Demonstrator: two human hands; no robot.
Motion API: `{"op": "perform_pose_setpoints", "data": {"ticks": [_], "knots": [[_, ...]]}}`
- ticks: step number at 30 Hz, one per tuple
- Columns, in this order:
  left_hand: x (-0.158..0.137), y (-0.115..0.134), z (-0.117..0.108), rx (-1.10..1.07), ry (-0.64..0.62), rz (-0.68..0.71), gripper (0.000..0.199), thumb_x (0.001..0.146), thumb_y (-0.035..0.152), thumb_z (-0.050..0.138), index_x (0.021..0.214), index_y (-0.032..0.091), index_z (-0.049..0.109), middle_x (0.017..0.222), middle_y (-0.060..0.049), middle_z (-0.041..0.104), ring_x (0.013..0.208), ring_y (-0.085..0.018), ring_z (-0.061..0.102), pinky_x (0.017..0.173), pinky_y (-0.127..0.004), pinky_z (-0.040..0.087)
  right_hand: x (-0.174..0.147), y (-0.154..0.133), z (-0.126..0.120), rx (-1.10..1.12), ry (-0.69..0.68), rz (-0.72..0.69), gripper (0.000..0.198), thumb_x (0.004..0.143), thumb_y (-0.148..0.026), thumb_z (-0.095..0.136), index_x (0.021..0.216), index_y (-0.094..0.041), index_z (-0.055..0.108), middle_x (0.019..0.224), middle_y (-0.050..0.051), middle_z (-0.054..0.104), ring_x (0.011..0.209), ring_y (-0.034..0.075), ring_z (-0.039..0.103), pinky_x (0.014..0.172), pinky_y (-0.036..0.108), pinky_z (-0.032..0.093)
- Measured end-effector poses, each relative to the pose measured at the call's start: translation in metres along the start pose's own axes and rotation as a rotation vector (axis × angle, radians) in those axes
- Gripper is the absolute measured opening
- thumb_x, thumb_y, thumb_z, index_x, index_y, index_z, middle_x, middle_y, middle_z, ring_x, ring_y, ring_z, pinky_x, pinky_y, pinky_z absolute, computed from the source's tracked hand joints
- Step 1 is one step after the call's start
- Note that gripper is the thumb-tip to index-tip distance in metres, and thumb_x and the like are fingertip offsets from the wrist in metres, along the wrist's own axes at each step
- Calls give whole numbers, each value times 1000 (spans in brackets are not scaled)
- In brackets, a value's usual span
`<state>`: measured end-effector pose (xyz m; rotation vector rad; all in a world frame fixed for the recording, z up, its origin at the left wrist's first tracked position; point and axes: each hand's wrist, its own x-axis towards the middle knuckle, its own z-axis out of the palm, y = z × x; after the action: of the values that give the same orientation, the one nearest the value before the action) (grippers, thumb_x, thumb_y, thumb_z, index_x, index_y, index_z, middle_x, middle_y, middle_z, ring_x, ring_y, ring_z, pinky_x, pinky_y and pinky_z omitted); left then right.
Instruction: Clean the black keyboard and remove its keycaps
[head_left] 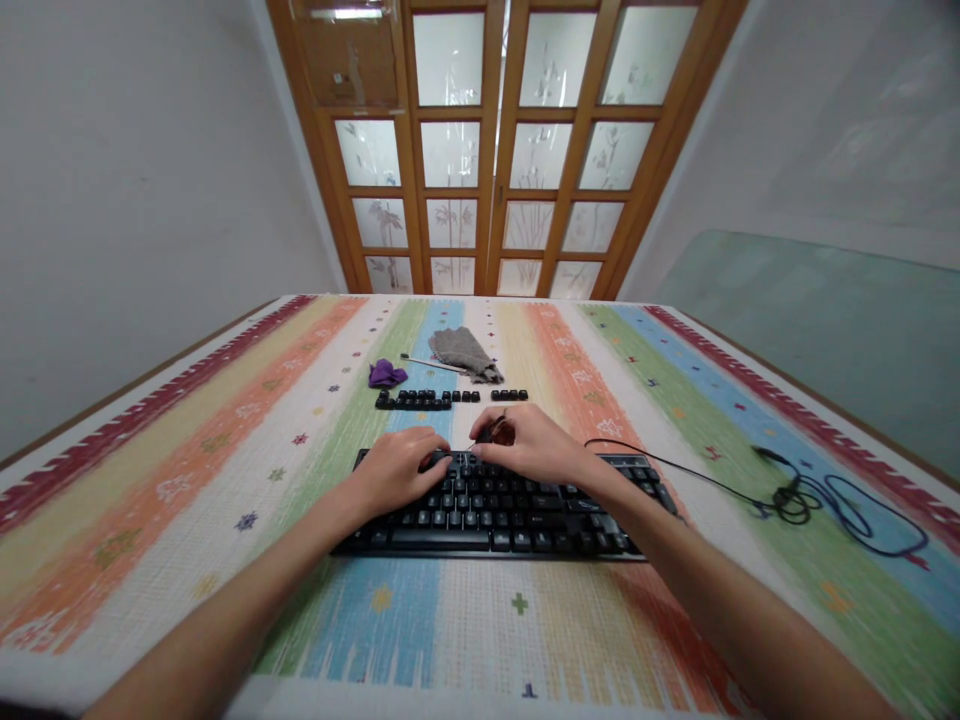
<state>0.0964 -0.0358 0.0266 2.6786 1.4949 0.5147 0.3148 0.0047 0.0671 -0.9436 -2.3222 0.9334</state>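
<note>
A black keyboard [442, 538] lies across the near part of the table, with its upper row partly hidden by my hands. My left hand [394, 468] is closed over the keyboard's far left part, fingers curled at the back edge and thumb on the keys. My right hand [532, 440] is above the upper middle keys, thumb and fingers pinched around a small dark keycap puller [491, 432]. Its thin wire end points toward the left fingertips. Whether the wire touches a key cannot be made out.
Behind the keyboard lie rows of loose black keycaps [424, 399]. Farther back are a purple cloth [387, 374], a thin brush [431, 362] and a grey cloth [461, 347]. A coiled black cable [795, 500] rests at right on the striped tablecloth [285, 430].
</note>
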Motion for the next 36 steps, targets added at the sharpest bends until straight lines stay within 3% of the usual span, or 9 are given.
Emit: {"op": "perform_pose_setpoints", "data": {"ticks": [9,14,17,27,36], "knots": [[-7,5,10,7,-20,38,22,94,29,50,90,18,68,79,-4,65,74,-17,61,66,-27,44,-8,10,1,70,-42,93,13,77,-22,65,85,-14,69,71,3,69,64,15,63,60,26,47],[-9,7,15,4,-1,55,22,94,27,49,89,18,68,82,-5,67,76,-18,63,68,-28,46,-7,24,16,258,27,174,19,78,-32,67,77,-14,66,68,3,66,55,13,60,54,27,48],[-8,10,16,7,11,64,22,94,25,49,88,17,68,82,-5,68,76,-18,64,69,-29,48,-5,27,25,348,76,214,23,77,-35,70,82,-13,65,67,3,66,56,14,60,55,28,49],[-9,8,18,8,-13,59,19,93,23,50,83,16,64,83,-6,67,78,-19,64,71,-29,50,-4,-8,34,-161,43,0,10,84,-22,63,78,-15,66,66,3,65,61,15,55,59,27,36],[-9,9,18,-19,-4,73,23,94,23,47,87,16,67,85,-7,69,79,-19,65,76,-31,51,16,9,30,-100,52,107,11,85,-19,59,78,-14,66,69,3,66,64,14,57,60,25,37]]}}
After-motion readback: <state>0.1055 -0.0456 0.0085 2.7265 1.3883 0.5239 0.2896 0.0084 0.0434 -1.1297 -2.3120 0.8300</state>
